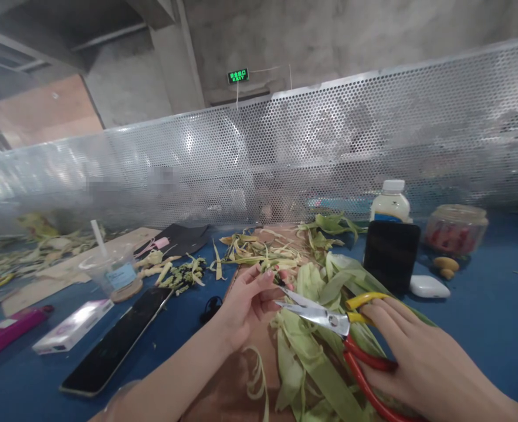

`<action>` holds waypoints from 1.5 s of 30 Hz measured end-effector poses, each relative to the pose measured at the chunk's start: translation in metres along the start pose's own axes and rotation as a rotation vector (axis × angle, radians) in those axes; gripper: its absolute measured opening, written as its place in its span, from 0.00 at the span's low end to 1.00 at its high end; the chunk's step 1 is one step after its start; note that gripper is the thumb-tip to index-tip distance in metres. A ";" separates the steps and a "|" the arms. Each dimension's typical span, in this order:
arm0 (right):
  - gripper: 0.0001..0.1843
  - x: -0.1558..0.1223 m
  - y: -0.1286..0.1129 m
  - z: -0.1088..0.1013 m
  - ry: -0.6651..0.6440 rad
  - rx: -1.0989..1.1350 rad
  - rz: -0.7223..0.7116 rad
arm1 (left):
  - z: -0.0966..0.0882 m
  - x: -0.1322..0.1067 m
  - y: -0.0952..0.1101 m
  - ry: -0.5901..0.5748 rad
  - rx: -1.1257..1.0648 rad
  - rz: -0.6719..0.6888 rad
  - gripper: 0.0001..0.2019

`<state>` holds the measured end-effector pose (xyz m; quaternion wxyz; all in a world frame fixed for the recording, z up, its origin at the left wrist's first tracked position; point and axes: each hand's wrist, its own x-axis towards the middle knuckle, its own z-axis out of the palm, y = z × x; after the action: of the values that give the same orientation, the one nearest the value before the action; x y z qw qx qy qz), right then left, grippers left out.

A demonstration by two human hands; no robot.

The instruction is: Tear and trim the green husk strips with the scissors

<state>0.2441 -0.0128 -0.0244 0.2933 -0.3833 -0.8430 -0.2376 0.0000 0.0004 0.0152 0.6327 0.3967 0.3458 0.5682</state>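
My left hand (241,308) is closed in a pinch on a small dark-green piece (268,267), partly covered by the fingers; its exact kind does not show clearly. My right hand (417,346) is wrapped round scissors (335,322) with red and yellow handles. Their blades stand apart, with the tips pointing left, close to the fingers of my left hand. Beneath the scissors lie long pale-green corn husks (315,363), spread over a brown board (223,404). Thin dried husk strips (263,253) are heaped just beyond my left hand.
To the left are a black phone (118,346), a white box (74,326), a plastic cup with a straw (118,272) and braided green pieces (183,276). At right stand a white bottle (389,204), a black rectangular object (392,255), a white case (429,286) and a jar (456,228).
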 end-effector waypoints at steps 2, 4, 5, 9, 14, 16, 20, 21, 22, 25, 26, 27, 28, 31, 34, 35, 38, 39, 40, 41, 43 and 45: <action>0.17 0.000 0.000 -0.001 0.005 -0.004 -0.010 | 0.000 -0.001 0.001 -0.010 0.013 0.008 0.10; 0.17 0.000 0.000 -0.002 0.006 -0.009 -0.017 | 0.000 -0.001 0.001 -0.024 0.012 0.008 0.10; 0.17 0.000 0.000 -0.003 0.010 -0.011 -0.022 | 0.000 -0.002 0.001 -0.032 0.004 0.006 0.10; 0.16 0.001 -0.001 -0.008 0.052 -0.004 -0.079 | -0.001 -0.004 0.003 -0.100 -0.026 0.006 0.11; 0.14 0.000 -0.001 -0.013 0.137 -0.007 -0.200 | -0.004 -0.008 0.005 -0.266 -0.040 -0.054 0.16; 0.13 -0.002 -0.001 -0.016 0.152 0.003 -0.260 | -0.006 -0.010 0.005 -0.342 -0.033 -0.071 0.16; 0.12 -0.005 0.000 -0.021 0.142 0.068 -0.360 | -0.010 -0.011 0.003 -0.477 0.004 -0.102 0.18; 0.11 -0.006 -0.001 -0.022 0.131 0.098 -0.374 | -0.012 -0.010 0.003 -0.492 0.009 -0.104 0.19; 0.11 -0.008 -0.001 -0.023 0.117 0.131 -0.386 | -0.013 -0.010 0.002 -0.497 0.011 -0.102 0.20; 0.09 -0.010 -0.001 -0.023 0.087 0.201 -0.392 | -0.014 -0.008 0.000 -0.476 0.019 -0.091 0.19; 0.09 -0.010 -0.001 -0.023 0.090 0.206 -0.390 | -0.014 -0.007 0.000 -0.461 0.020 -0.086 0.19; 0.08 -0.009 -0.001 -0.022 0.095 0.204 -0.386 | -0.014 -0.007 -0.001 -0.446 0.019 -0.079 0.18; 0.09 -0.008 -0.001 -0.021 0.105 0.198 -0.377 | -0.013 -0.007 -0.001 -0.433 0.014 -0.069 0.17; 0.10 -0.003 -0.001 -0.019 0.149 0.169 -0.322 | -0.010 -0.008 0.002 -0.398 -0.016 -0.053 0.17; 0.13 0.002 -0.002 -0.015 0.177 0.128 -0.205 | -0.006 -0.010 0.005 -0.362 -0.040 -0.071 0.18; 0.14 0.003 -0.001 -0.014 0.171 0.116 -0.169 | -0.005 -0.011 0.005 -0.344 -0.042 -0.072 0.18; 0.16 0.004 -0.001 -0.011 0.115 0.091 -0.103 | -0.001 -0.011 0.005 -0.304 -0.039 -0.047 0.18; 0.16 0.004 -0.001 -0.010 0.099 0.086 -0.097 | -0.001 -0.010 0.004 -0.283 -0.043 -0.033 0.18; 0.16 0.003 -0.001 -0.010 0.087 0.082 -0.092 | 0.000 -0.009 0.003 -0.248 -0.051 -0.019 0.17; 0.17 0.003 -0.001 -0.009 0.078 0.075 -0.089 | 0.000 -0.008 0.002 -0.200 -0.060 -0.006 0.18; 0.17 0.002 -0.002 -0.009 0.071 0.060 -0.085 | 0.001 -0.006 0.000 -0.089 -0.070 0.017 0.18; 0.18 0.002 -0.002 -0.009 0.072 0.039 -0.073 | 0.003 -0.005 -0.001 -0.007 -0.053 0.048 0.16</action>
<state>0.2442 -0.0181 -0.0169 0.3221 -0.3378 -0.8498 -0.2450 0.0021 -0.0046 0.0158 0.6303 0.3898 0.3190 0.5908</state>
